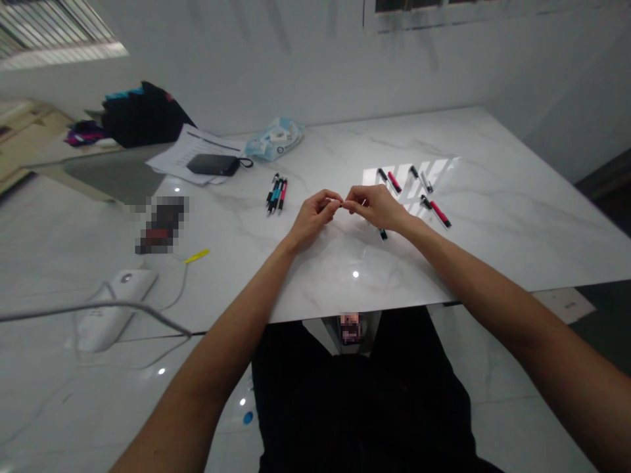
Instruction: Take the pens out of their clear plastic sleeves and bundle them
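Above the middle of the white marbled table (320,276), my left hand (317,213) and my right hand (373,205) meet fingertip to fingertip. Both are closed in a pinch on one small dark piece (341,204), mostly hidden by the fingers. Beneath my right wrist lies a dark green pen part (383,234), partly covered. Just right of that hand are pens in separate parts: a red barrel (394,182), a grey-white barrel (426,181), another red barrel (440,214) and several black pieces (414,172). Several whole pens (277,195) lie side by side left of my left hand.
Behind the pens are a blue-white plastic packet (276,139), papers (170,157) and a black power bank (214,165) with a loop. At left lie a blurred dark object (162,223), a yellow strip (197,256), a white device (116,309) and a grey cable (142,306).
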`<move>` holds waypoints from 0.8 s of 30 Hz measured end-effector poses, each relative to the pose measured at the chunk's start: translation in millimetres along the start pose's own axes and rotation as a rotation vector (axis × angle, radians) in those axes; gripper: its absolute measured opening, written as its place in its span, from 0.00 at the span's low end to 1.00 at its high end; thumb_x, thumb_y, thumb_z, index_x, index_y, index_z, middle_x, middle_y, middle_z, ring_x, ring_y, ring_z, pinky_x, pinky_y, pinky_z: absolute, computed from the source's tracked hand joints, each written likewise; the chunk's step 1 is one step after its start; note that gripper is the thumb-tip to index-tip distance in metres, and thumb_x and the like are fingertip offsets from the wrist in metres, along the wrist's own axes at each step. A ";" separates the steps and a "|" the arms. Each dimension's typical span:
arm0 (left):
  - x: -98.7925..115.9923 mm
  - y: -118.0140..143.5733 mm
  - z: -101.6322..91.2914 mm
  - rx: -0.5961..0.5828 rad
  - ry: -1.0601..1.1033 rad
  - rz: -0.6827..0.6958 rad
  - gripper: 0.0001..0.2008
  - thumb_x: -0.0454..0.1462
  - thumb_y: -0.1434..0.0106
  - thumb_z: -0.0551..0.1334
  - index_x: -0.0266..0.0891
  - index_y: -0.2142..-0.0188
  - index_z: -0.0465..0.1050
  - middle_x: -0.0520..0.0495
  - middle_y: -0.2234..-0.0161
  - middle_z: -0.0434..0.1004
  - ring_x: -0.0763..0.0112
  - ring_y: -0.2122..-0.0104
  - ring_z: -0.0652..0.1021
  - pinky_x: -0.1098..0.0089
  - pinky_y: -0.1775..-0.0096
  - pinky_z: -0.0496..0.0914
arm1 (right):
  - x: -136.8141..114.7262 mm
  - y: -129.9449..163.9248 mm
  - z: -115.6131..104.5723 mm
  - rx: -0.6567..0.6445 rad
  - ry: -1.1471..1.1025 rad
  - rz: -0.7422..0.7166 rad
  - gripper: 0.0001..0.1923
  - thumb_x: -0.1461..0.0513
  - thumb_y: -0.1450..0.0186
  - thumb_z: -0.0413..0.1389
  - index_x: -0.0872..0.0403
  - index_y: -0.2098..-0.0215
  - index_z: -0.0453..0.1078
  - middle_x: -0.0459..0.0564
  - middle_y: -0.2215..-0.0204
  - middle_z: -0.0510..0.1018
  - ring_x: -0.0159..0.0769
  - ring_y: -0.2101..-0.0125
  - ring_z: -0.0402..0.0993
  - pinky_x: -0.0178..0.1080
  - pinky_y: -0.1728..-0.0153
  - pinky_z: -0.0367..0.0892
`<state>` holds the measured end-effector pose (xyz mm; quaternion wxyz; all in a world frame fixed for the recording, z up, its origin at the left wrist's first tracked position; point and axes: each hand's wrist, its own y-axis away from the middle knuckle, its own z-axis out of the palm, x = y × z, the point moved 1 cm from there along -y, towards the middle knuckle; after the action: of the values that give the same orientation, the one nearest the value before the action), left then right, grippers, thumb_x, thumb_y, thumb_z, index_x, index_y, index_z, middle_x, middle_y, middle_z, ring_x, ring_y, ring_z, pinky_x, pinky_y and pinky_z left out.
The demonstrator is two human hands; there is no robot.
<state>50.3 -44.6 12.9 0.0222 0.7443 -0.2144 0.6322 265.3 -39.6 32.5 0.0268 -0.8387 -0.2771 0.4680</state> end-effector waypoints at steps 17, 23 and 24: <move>1.7 0.6 4.9 -0.070 0.052 0.012 0.23 0.58 0.27 0.65 0.41 0.60 0.68 0.56 0.75 0.65 0.75 0.75 0.65 0.73 0.70 0.62 | 1.5 -0.5 4.8 -0.004 0.023 -0.032 0.21 0.51 0.23 0.57 0.54 0.68 0.77 0.48 0.73 0.82 0.32 0.72 0.71 0.38 0.66 0.63; -0.3 -2.1 9.9 0.024 0.275 -0.043 0.23 0.56 0.32 0.72 0.42 0.61 0.69 0.58 0.75 0.65 0.77 0.74 0.67 0.74 0.68 0.67 | 3.2 -2.1 3.6 0.047 -0.024 -0.033 0.21 0.50 0.24 0.57 0.54 0.68 0.75 0.48 0.73 0.82 0.32 0.73 0.70 0.38 0.67 0.62; 0.4 -2.2 10.1 0.038 0.325 -0.053 0.23 0.56 0.34 0.73 0.41 0.60 0.70 0.58 0.74 0.67 0.77 0.74 0.69 0.74 0.66 0.68 | 3.6 -2.4 4.2 0.055 -0.034 -0.029 0.21 0.49 0.24 0.57 0.54 0.68 0.75 0.48 0.73 0.82 0.32 0.73 0.70 0.38 0.67 0.62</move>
<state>60.5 -45.8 11.8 0.0593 0.6378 -0.1762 0.7475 262.4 -36.7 28.2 0.0522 -0.8255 -0.2767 0.4892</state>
